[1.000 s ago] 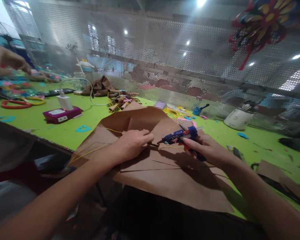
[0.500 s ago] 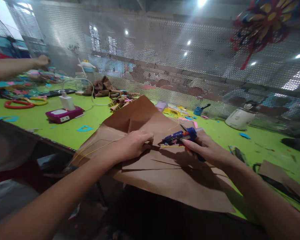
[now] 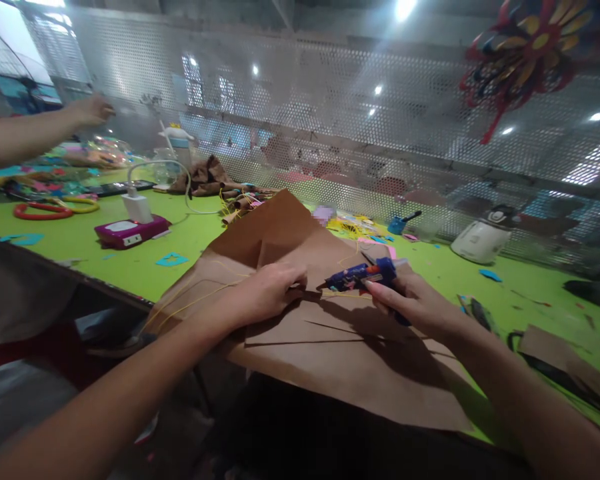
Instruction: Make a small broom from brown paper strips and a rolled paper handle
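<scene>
Brown paper lies in overlapping sheets on the green table, with folded edges at its middle. On it, my left hand is closed, fingertips pinched down at a fold; what they grip is too small to make out. A dark blue glue gun is held in my right hand, its nozzle pointing left, just short of my left fingertips. Thin yellow string runs across the paper under my left hand and out beneath the glue gun.
On the green table stand a purple power block with a white plug, red-handled scissors, a white container and a small blue pot. Crumpled brown paper lies behind. Another person's arm reaches in from the left.
The other person's hand at the left has moved slightly right and up. My hands and the glue gun have hardly moved.
</scene>
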A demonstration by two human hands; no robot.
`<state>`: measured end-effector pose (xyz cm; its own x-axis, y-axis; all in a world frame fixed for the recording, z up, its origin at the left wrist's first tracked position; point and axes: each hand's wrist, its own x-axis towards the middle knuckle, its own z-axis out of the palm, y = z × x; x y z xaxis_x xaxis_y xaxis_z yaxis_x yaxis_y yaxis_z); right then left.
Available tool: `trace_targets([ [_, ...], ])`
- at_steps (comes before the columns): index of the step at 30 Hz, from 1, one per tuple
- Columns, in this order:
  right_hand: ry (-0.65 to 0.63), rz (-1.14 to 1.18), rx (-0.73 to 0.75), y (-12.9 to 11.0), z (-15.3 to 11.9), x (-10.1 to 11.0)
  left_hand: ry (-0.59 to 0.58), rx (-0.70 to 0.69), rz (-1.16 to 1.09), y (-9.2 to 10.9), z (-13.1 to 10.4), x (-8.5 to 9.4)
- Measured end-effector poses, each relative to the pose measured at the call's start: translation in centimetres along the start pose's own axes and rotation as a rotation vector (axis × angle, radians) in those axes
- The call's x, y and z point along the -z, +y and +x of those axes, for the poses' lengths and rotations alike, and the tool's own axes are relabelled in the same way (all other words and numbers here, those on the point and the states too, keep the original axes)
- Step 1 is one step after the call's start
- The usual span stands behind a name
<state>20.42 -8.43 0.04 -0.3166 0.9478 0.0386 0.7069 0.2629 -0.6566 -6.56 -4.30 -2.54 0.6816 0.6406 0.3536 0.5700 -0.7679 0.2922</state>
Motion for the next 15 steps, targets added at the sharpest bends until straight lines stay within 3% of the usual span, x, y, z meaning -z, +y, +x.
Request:
trace_targets([
  [9,-0.074,0.144,0.031,-0.23,0.33,-0.26,-0.006,0.002,0.024,-0.03,0.02,-0.13],
  [15,-0.061,0.090,-0.028,-0.44,0.10,-0.25,-0.004,-0.019,0.050,-0.05,0.01,-0.10],
])
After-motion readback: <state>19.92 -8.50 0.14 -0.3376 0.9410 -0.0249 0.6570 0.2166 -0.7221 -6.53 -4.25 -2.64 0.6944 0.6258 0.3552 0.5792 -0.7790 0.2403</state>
